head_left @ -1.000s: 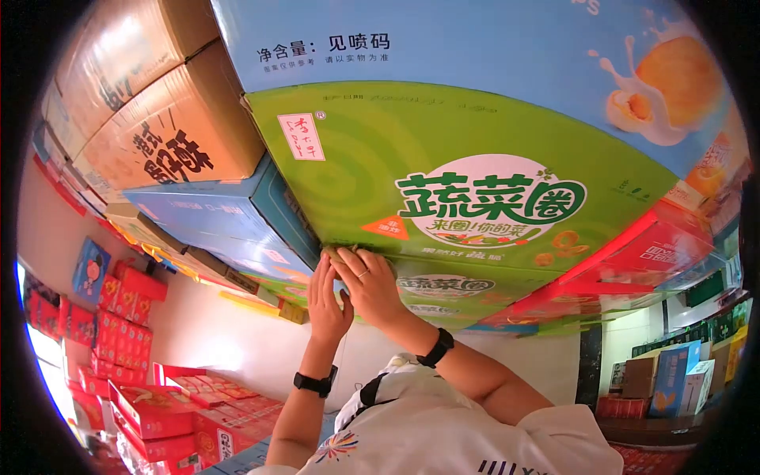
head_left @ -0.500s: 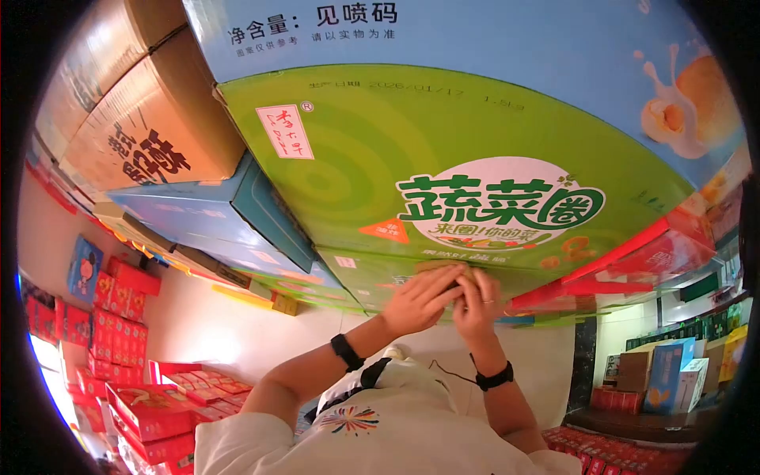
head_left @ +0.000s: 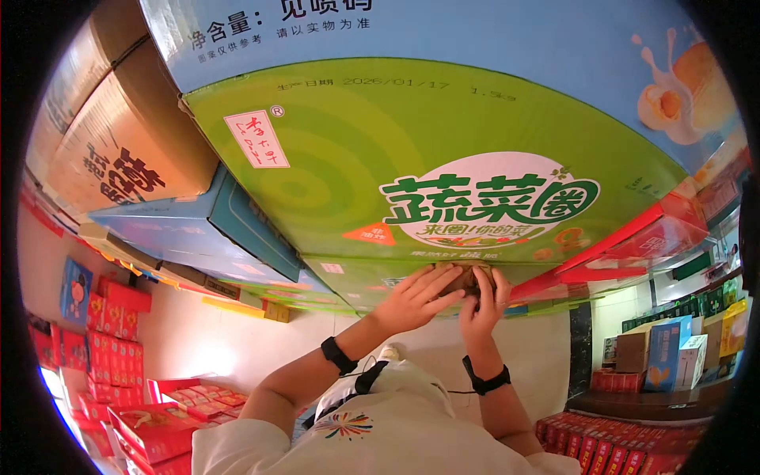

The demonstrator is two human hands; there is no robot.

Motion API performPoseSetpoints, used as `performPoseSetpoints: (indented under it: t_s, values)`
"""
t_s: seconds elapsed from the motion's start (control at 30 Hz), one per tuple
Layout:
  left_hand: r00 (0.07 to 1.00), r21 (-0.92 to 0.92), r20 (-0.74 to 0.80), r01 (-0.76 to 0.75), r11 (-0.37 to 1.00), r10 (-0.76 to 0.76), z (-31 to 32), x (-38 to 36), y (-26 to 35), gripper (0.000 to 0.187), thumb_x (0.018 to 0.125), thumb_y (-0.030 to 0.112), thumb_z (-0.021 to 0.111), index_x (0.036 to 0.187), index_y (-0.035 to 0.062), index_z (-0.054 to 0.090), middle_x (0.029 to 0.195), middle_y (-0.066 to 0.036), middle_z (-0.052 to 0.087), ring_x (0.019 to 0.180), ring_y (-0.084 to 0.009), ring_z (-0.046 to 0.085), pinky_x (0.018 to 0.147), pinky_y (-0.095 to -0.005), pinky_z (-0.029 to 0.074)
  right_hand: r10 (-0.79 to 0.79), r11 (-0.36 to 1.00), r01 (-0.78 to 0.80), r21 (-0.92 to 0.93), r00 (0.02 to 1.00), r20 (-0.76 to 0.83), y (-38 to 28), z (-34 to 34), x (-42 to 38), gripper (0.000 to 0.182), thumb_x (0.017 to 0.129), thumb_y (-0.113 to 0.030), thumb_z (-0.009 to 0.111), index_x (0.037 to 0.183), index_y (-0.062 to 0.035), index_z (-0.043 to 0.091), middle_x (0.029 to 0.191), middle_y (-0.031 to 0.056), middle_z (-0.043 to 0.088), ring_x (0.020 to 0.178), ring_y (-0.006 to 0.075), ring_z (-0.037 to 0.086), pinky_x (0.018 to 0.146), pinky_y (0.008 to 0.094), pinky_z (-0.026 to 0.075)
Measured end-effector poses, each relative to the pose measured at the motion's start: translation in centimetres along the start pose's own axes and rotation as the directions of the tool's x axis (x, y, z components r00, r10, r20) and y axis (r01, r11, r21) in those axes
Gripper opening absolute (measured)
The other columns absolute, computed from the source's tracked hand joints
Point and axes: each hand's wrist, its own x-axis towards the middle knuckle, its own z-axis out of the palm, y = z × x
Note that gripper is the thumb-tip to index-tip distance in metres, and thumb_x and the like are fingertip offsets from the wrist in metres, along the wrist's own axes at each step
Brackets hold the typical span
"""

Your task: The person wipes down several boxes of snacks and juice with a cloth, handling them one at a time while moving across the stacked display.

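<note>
A large green and blue cardboard box [head_left: 340,158] with Chinese lettering fills the upper view. Just under it sits another green box [head_left: 356,279], and a brown cardboard patch [head_left: 477,279], perhaps a torn opening, shows on its face. My left hand [head_left: 419,297] lies against that face with its fingers stretched out, the tips at the left side of the brown patch. At the patch's right side, my right hand [head_left: 483,302] has its fingers curled onto the brown cardboard. What lies inside the dark part cannot be made out.
Brown cartons [head_left: 119,142] and a blue box [head_left: 190,222] are stacked on the left. A red box [head_left: 633,241] stands close on the right. Red packages [head_left: 115,340] are piled at lower left, with more red boxes [head_left: 609,443] at lower right.
My hands have moved slightly apart, and more of the brown patch shows between them. The view has shifted, so the boxes sit a little further left.
</note>
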Motion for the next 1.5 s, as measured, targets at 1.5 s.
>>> performPoseSetpoints:
  t_s: [1.5]
  values:
    - [0.861, 0.314, -0.104, 0.503, 0.805, -0.498, -4.0, -5.7, 2.9, 0.059, 0.075, 0.01, 0.052, 0.132, -0.0003, 0.04, 0.144, -0.015, 0.033, 0.132, -0.029, 0.031, 0.106, -0.047, 0.021, -0.327, 0.894, 0.265, 0.361, 0.937, 0.124, -8.8, 3.5, 1.3, 0.05, 0.07, 0.0, 0.061, 0.119, -0.0092, 0.055, 0.114, 0.0129, 0.046, 0.099, 0.0326, 0.052, 0.084, 0.043, 0.046]
